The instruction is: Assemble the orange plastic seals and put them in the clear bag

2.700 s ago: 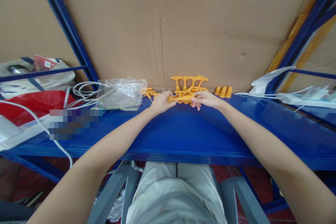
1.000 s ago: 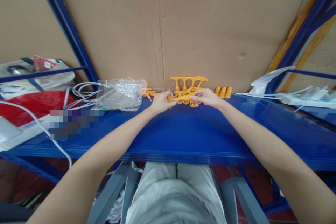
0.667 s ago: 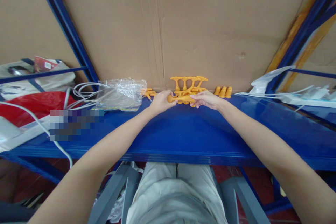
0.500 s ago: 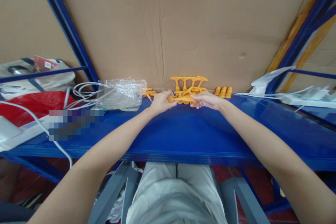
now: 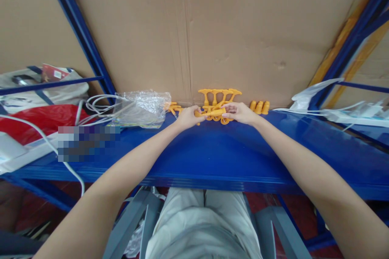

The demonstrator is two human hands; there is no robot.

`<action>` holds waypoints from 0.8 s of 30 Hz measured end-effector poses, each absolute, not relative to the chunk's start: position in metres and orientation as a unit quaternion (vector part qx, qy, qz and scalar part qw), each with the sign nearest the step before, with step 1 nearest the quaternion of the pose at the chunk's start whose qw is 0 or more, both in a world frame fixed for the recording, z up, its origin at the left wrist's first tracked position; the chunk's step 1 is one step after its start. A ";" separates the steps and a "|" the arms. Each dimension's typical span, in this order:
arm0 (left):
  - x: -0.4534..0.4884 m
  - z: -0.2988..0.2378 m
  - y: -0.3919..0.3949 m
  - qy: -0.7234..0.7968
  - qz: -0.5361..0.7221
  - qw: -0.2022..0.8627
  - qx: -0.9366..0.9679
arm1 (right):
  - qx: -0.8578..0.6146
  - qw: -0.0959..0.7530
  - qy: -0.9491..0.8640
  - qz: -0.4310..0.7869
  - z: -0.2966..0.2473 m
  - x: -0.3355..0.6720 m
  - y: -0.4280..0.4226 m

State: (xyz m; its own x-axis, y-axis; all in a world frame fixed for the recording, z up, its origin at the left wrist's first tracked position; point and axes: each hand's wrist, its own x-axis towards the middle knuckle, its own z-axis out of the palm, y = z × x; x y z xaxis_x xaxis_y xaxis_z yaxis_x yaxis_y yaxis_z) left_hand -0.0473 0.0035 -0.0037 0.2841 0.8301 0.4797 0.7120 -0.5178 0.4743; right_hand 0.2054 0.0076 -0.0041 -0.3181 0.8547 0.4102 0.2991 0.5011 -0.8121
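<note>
Close to the cardboard at the back of the blue table, my left hand (image 5: 188, 117) is closed on the head of an orange plastic corkscrew (image 5: 216, 112), which lies sideways. My right hand (image 5: 240, 113) has its fingertips pinched at the right end of the same piece. Behind it, several orange T-shaped pieces (image 5: 214, 91) lean in a row against the cardboard, with more piled below. More orange pieces (image 5: 172, 107), one with a metal spiral showing, lie left of my left hand. Three orange caps (image 5: 259, 107) stand to the right of my right hand.
A clear plastic bag (image 5: 139, 109) and white cables (image 5: 97, 103) lie on the left, near a red bag (image 5: 60, 117). Blue shelf posts (image 5: 82, 32) rise on both sides. On the right are a white power strip (image 5: 358, 116) and its cable. The cardboard sheet (image 5: 231, 28) walls off the back.
My right hand has shifted slightly up and its fingers have moved toward the end of the corkscrew, leaving more of it visible. My left hand keeps its hold.
</note>
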 end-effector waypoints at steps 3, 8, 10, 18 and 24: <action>-0.047 -0.003 0.001 0.488 0.346 0.087 0.796 | -0.402 0.441 -0.733 0.326 -0.006 0.204 0.008; -0.047 -0.003 0.001 0.489 0.347 0.052 0.799 | -0.421 0.422 -0.717 0.363 -0.005 0.202 0.004; -0.047 -0.004 0.002 0.484 0.351 0.030 0.801 | -0.431 0.412 -0.710 0.376 -0.004 0.201 0.002; -0.047 -0.008 0.004 0.474 0.355 -0.033 0.805 | -0.446 0.408 -0.686 0.405 0.000 0.199 -0.006; -0.048 -0.009 0.009 0.430 0.375 -0.025 0.821 | -0.459 0.446 -0.651 0.408 0.005 0.199 -0.007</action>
State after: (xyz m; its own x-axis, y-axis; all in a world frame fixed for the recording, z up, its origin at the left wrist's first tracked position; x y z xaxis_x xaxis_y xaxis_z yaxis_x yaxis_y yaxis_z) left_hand -0.0481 0.0095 -0.0088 0.3498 0.6870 0.6369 0.7240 -0.6297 0.2817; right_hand 0.1987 -0.0072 0.0049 -0.1812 0.9615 0.2066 0.2337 0.2461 -0.9406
